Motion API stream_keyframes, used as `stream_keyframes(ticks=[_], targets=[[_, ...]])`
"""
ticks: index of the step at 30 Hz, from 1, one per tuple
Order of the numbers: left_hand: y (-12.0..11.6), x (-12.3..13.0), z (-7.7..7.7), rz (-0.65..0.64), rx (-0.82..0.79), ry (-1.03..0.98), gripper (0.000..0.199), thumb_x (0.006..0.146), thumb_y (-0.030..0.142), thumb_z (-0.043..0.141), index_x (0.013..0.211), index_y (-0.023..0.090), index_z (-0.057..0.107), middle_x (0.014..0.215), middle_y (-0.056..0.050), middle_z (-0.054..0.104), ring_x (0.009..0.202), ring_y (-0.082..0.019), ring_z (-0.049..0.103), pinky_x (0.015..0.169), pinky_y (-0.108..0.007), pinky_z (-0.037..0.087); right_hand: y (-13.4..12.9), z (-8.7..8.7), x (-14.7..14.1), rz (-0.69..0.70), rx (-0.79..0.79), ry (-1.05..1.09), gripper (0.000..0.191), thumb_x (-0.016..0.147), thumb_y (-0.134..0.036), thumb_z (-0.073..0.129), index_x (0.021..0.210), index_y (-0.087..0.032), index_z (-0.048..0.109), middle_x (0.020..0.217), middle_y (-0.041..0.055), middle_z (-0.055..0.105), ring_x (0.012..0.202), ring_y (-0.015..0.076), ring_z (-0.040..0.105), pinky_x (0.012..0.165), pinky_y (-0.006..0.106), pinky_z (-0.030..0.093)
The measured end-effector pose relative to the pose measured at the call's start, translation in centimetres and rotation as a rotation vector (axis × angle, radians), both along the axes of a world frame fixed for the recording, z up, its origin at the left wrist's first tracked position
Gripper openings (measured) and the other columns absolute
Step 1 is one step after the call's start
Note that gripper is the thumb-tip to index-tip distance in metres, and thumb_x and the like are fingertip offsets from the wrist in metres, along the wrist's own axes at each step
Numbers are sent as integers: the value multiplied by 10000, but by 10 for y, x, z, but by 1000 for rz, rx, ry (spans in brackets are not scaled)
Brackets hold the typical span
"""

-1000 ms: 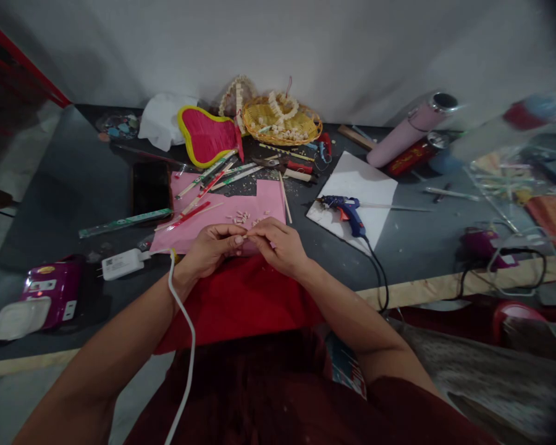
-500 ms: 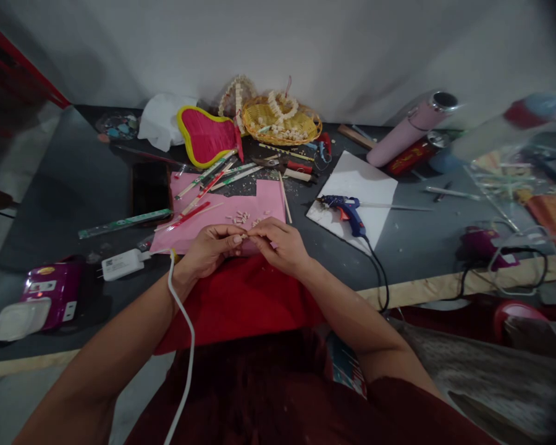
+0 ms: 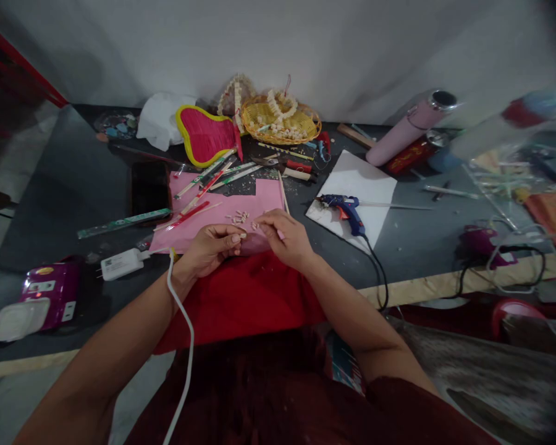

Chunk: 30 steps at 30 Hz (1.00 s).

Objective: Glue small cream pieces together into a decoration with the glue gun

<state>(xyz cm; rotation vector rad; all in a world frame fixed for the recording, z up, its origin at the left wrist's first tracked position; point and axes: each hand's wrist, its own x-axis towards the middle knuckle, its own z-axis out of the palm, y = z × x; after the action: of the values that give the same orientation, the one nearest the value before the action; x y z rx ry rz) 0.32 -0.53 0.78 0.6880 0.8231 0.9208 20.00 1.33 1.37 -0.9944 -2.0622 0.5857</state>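
Note:
Between the thumb and fingers of my left hand is a small pale piece, held over the front of a pink sheet. My right hand is apart from it, its thumb and fingertips pinched together beside small pale pieces on the sheet; whether a piece is between those fingertips is too small to tell. Red cloth lies below both hands. Patterned sticks rest across the sheet's left part.
A blue glue gun lies on a white board at the right. Behind are a wicker basket, pliers and a pink heart-shaped piece. A phone and white charger are at the left; a pink flask leans right.
My right hand has moved away from my left, to the right and slightly up over the pale pieces. My left hand has stayed in place with its piece.

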Motion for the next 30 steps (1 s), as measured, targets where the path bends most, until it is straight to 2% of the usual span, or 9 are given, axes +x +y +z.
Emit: stream_keyframes(ticks=[3,9,12,14,17,19,21,26,30], targets=[[1,-1,2,40,0,-20,253,597,246,811,796,111,731,719,-51,672,543,-69,540,500,-185,438,9,-4,8,-128,-53,-76,228,904,-196,431,1077,-210,578,1026,66,630,919,164,599,820,307,486],[1,-4,-5,74,56,-77,221,650,245,780,825,123,722,743,-46,664,576,-71,541,539,-199,455,10,-14,1,-84,-94,-392,222,896,-184,448,1018,-226,629,1030,38,630,943,156,590,786,254,459],[1,-4,-5,76,63,-86,212,653,240,778,822,124,720,742,-42,656,584,-73,543,540,-201,455,7,-13,-5,-113,-76,-532,190,897,-272,478,996,-234,636,1004,37,631,927,169,590,729,252,451],[1,-3,-4,76,53,-88,218,642,237,785,815,122,719,728,-39,653,574,-71,541,531,-199,450,6,-13,-8,-146,-65,-584,204,902,-322,472,980,-228,636,993,43,630,902,176,594,690,256,446],[0,-3,-3,72,44,-90,217,640,231,787,813,120,716,703,-34,647,566,-69,541,528,-196,448,6,-13,-8,-174,-66,-613,206,909,-298,452,967,-220,633,991,51,630,870,173,597,655,251,436],[0,-3,-4,71,52,-98,215,649,233,781,816,116,715,713,-36,648,576,-71,546,531,-192,451,7,-13,-7,-182,-74,-582,194,906,-280,456,948,-214,633,985,51,631,854,162,597,655,240,437],[0,-3,-4,73,59,-103,216,657,233,776,823,109,714,738,-41,653,581,-68,550,534,-184,454,6,-12,-7,-174,-54,-465,174,901,-267,468,935,-209,629,968,44,630,822,142,596,665,229,448],[1,-2,-3,60,28,-106,207,661,215,771,822,98,712,687,-27,643,548,-60,552,525,-165,463,-3,-5,-13,-67,171,-28,113,884,-242,516,917,-190,611,887,45,622,832,129,596,729,240,501],[1,1,-1,75,8,-124,188,642,187,779,793,98,709,681,-26,653,539,-60,561,524,-159,470,-10,-3,-20,12,283,16,91,866,-201,544,921,-194,616,886,45,629,860,133,605,777,265,522]])
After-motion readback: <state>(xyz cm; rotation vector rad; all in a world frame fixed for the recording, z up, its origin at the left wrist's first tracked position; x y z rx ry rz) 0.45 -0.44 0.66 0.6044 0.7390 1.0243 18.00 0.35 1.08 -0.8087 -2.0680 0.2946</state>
